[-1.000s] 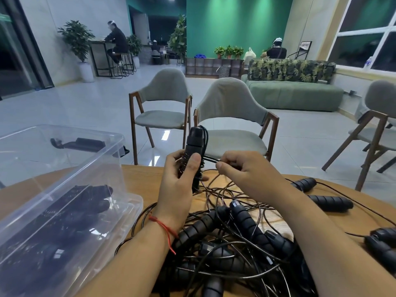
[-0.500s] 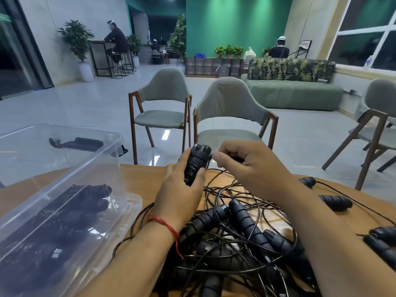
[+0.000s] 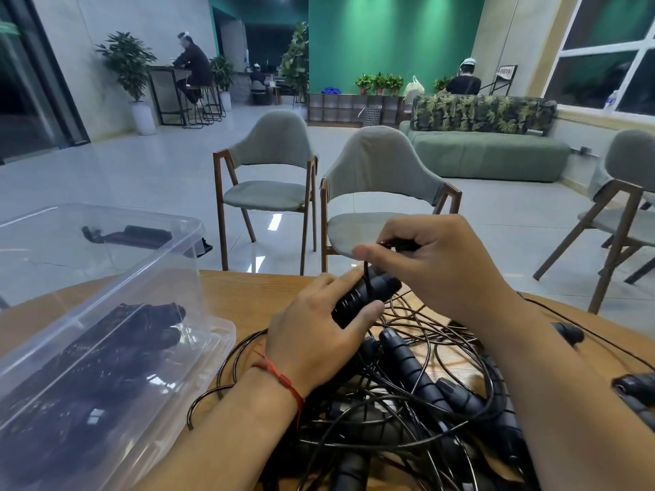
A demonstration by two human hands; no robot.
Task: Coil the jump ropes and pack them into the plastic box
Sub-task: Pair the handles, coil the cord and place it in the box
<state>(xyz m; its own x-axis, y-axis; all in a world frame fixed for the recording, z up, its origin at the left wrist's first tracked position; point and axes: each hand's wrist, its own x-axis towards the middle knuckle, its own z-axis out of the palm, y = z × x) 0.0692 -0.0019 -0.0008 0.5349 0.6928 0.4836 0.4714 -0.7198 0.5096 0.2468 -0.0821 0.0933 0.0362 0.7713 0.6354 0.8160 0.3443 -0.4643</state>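
Left of our left hand (image 3: 312, 334) sits the clear plastic box (image 3: 149, 267), black ropes (image 3: 141, 334) inside. That hand grips 1 black ribbed rope handle (image 3: 365, 299); our right hand (image 3: 439, 267), just above, pinches its thin black cord (image 3: 367, 282). Tangled black jump ropes (image 3: 407, 402) lie beneath both.

Head camera looks forward-down, seemingly close above the table (image 3: 248, 295).

Bright ceiling spots, floor (image 3: 273, 221) glare, wide-angle edge distortion, sharp
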